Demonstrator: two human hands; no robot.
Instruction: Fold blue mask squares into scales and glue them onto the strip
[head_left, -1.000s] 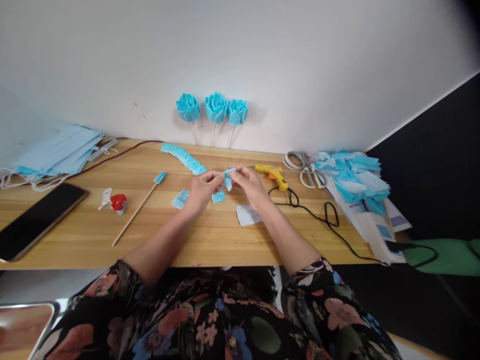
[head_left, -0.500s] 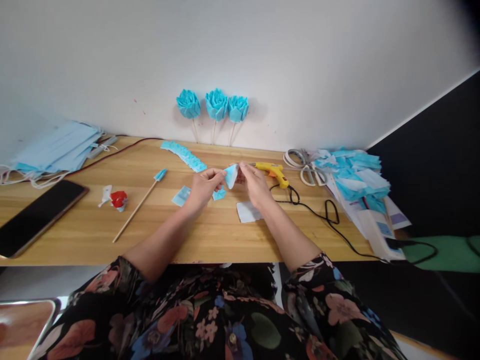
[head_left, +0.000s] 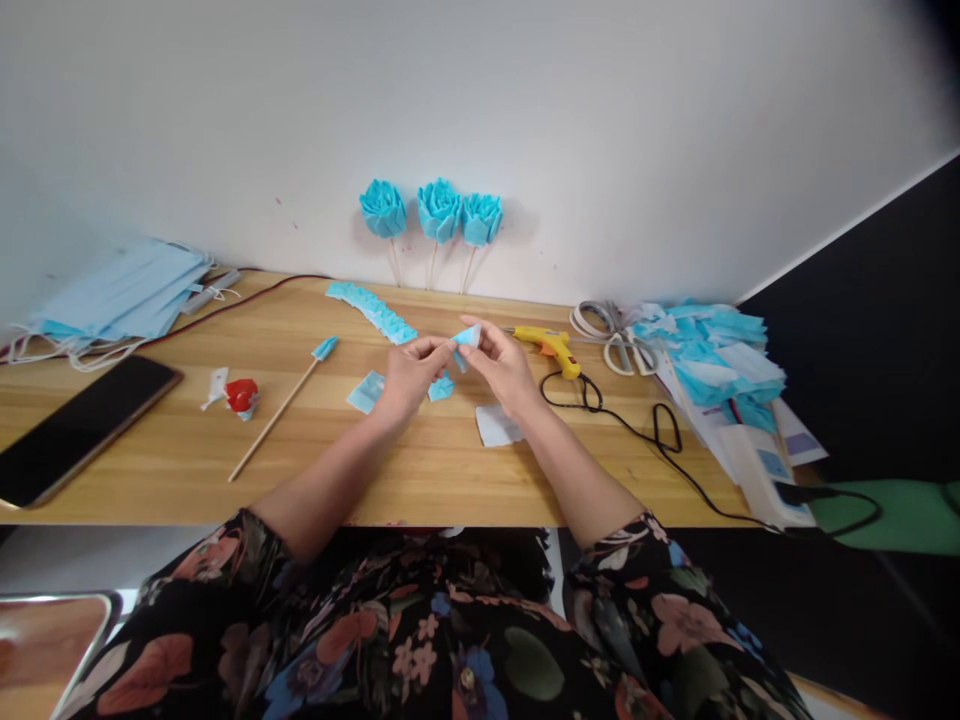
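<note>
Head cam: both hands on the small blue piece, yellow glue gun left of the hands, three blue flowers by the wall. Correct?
One error: the yellow glue gun lies to the right of the hands, as the head view shows. Rest stands: left hand and right hand on the small blue piece, three blue flowers by the wall.

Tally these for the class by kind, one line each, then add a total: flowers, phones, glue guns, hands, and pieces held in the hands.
Flowers: 3
Phones: 1
Glue guns: 1
Hands: 2
Held pieces: 1
Total: 8
</note>
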